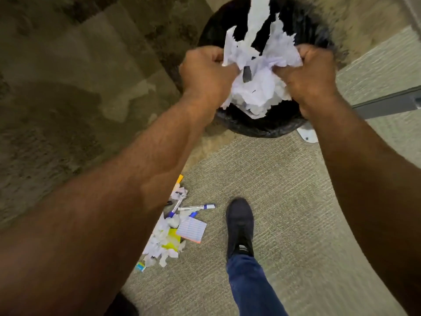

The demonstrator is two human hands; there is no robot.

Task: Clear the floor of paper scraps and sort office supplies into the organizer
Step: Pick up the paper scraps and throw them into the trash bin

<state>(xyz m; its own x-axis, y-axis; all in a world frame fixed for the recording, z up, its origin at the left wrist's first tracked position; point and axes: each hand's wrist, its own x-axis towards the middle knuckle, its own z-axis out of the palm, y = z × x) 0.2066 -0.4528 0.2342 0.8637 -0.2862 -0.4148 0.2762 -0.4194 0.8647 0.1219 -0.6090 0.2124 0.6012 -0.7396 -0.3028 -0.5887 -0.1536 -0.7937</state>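
Head view, looking down. Both bare forearms reach forward over a black-lined waste bin (262, 128) that stands on the carpet (296, 201). The left hand (206, 71) and the right hand (307, 76) each have their fingers curled tightly into a wad of crumpled white paper (257, 76), gripping it from opposite sides directly above the bin's mouth. Torn white sheets (257, 10) are visible deeper inside the bin, blurred.

Lower in the frame, beside the left forearm, a heap of things lies on the carpet: white paper scraps (159, 242), a lined notepad (191, 230) with an orange edge, a yellow pad (170, 241) partly under the scraps, and several pens (197, 207) with blue ends lying crosswise. A small blue and yellow item (140, 267) lies at the near end of the heap; its kind cannot be told.

A dark shoe (240, 226) and a blue trouser leg (248, 286) stand just right of the heap. A grey metal bar (387, 103) crosses the floor at the right edge.
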